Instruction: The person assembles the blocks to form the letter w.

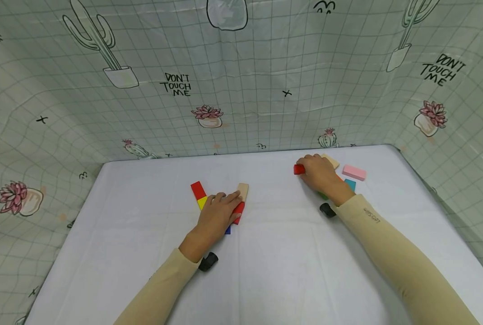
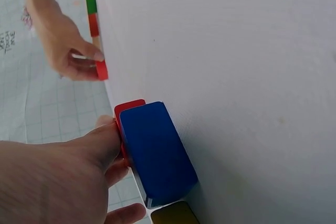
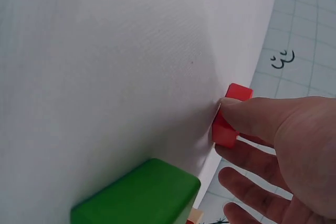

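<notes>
My left hand lies over a V-shaped arrangement of coloured wooden blocks, its fingers spread and fairly straight. Thumb and fingertips touch a red block on the right side, below a plain wood block. A blue block is at the bottom of the V, partly covered in the head view. Another red block and a yellow block form its left side. Farther right, my right hand pinches a separate red block between thumb and fingers, at the table surface.
Around the right hand lie a pink block, a teal block, a plain wood block and a green block, partly hidden. Black wrist devices sit under both wrists. A patterned curtain hangs behind the white table.
</notes>
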Demonstrator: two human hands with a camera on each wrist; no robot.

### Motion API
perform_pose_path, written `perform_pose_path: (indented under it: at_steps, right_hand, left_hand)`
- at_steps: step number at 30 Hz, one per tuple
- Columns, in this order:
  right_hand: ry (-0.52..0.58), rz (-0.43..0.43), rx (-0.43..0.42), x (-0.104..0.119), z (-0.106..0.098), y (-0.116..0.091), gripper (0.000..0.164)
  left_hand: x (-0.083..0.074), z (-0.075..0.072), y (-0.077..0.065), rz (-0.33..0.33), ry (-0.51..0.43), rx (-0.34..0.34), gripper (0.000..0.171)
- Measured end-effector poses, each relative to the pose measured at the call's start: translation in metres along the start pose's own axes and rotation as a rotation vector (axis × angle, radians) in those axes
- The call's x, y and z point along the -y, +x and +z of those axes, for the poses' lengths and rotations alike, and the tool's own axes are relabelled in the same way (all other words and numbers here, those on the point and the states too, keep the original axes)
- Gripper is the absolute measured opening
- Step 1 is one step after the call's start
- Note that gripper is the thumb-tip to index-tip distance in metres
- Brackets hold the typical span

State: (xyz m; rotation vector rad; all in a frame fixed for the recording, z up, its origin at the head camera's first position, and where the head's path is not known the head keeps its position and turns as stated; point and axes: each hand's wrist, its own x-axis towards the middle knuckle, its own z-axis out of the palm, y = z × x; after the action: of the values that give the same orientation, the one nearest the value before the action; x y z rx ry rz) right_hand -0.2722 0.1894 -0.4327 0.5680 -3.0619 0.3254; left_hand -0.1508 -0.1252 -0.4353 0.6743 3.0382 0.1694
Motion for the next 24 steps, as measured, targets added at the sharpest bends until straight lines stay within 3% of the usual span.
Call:
perform_pose_path:
  at_steps: [8, 16, 24]
  right_hand:
    - [0.006, -0.038, -0.022, 0.007, 0.002, 0.001, 0.031]
    - [-0.003, -0.087, -0.040, 0.033, 0.011, -0.001, 0.034]
    - [-0.008, -0.197, -0.103, 0.064, 0.017, -0.004, 0.031]
  left_hand:
    - [0.001, 0.000, 0.000, 0.008, -0.025, -0.001, 0.050]
    - [0.001, 0.000, -0.001, 0.001, -0.020, -0.009, 0.051]
    - [0.000, 0.001, -0.001, -0.005, -0.005, -0.006, 0.051]
